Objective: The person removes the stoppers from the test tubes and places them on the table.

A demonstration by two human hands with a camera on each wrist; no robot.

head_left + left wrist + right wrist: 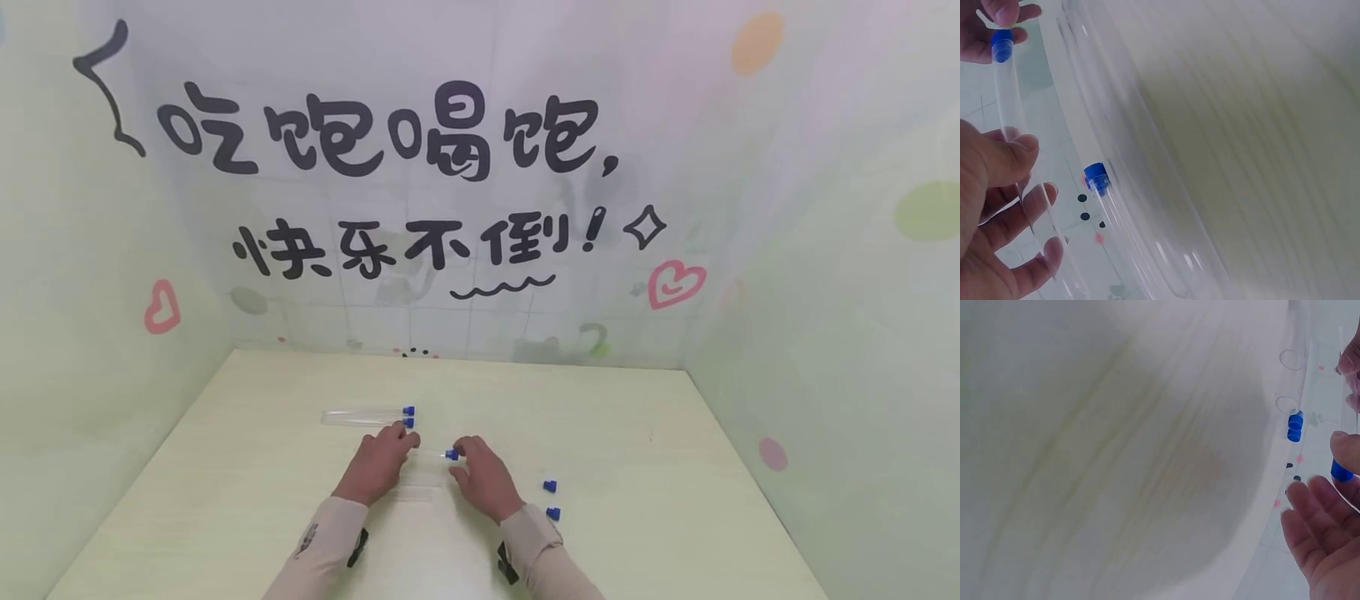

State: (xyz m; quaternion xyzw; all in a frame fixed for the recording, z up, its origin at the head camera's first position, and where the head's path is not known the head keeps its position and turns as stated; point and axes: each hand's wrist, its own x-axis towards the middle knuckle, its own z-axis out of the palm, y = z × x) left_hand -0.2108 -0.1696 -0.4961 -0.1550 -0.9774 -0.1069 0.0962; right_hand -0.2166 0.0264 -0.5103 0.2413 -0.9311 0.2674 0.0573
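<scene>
My left hand (381,462) holds a clear test tube (1009,94) with its thumb on one side and several fingers on the other. A blue cap (452,455) sits in the tube's right-hand end. At that cap, my right hand (486,477) pinches with thumb and index finger, while its other fingers spread loosely, as the right wrist view shows. The held tube lies crosswise between both hands, and the left fingers hide part of it. Just beyond the left hand, two capped test tubes (363,415) lie side by side on the table.
Two uncapped clear tubes (416,493) lie on the pale wooden table (645,467) between the forearms. To the right of the right hand are two loose blue caps, a farther cap (550,486) and a nearer cap (553,513). Printed walls (450,325) enclose the table.
</scene>
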